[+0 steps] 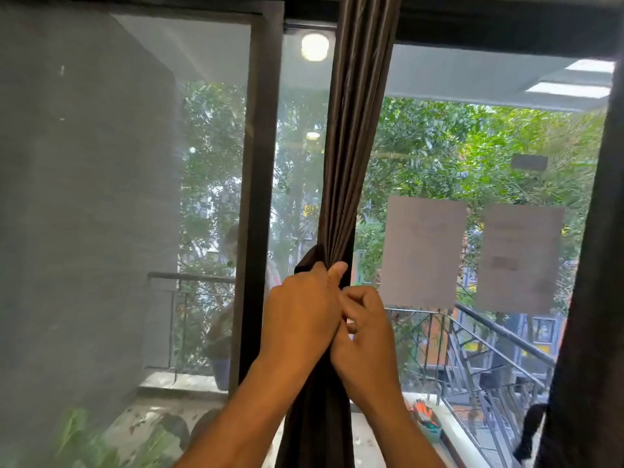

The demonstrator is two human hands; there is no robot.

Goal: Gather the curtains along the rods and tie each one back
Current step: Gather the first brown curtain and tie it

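Hands together at the waist of the curtain (pixel 341 184), and you're right in the thick of the tie-back. Your left hand (pixel 300 315) is wrapped round the bunched brown fabric, thumb up against the pleats, squeezing the bundle into one tight rope in front of the window frame (pixel 256 184). Your right hand (pixel 366 332) sits just beside it, touching it, fingers curled in as if pinching a tie or a fold of cloth; what it holds is hidden behind the knuckles, so I can't name it.

The drape hangs from the top of the view as a narrow column, pinched at your grip, then falls loose between your forearms. Gathering looks done for this one; the fastening, I'd say, is the step in hand.

To do it well, let the left hand be the clamp and hold its level so the pleats stay stacked. Let the right do the fine work, passing whatever secures the bundle snugly round it just below the left fist. Pull firm, not hard: slick fabric like this probably slips if the wrap is slack.

Another dark curtain (pixel 587 298) hangs at the far right, with two paper sheets (pixel 422 255) on the glass between.
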